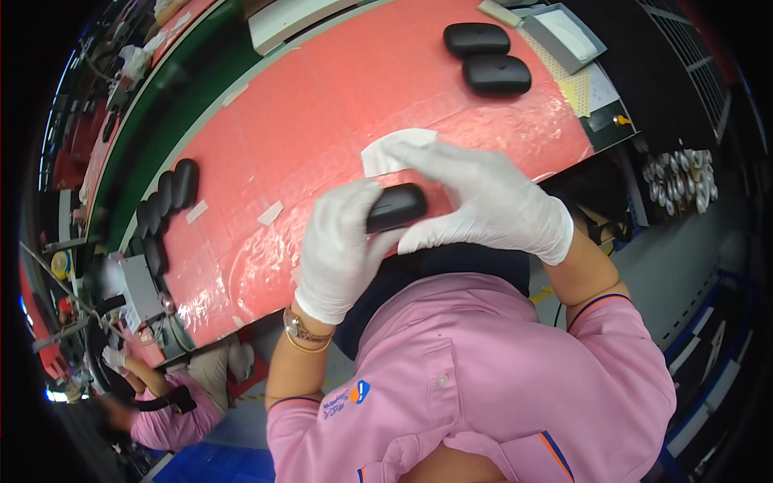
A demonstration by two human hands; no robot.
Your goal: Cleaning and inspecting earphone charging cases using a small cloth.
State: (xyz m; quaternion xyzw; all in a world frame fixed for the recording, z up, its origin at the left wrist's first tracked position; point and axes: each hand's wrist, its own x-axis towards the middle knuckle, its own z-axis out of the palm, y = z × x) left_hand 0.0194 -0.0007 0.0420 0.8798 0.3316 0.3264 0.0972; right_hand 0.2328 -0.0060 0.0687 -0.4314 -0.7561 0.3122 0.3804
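Observation:
A glossy black rounded case (396,207) is gripped at its left end by my left hand (338,249), in a white glove, just above the table's near edge. On the right, my gloved right hand (487,197) is spread, with its thumb beside the case's lower right and its fingers stretched out above it. Those fingertips overlap a white cloth or paper piece (378,161) just beyond the case; whether they press on it I cannot make out.
Two similar black cases (497,75) lie at the far right by a grey box (564,39). Several dark cases (185,183) line the left edge of the red-covered table (322,97). White scraps (270,213) lie nearby. A co-worker (181,410) sits at lower left.

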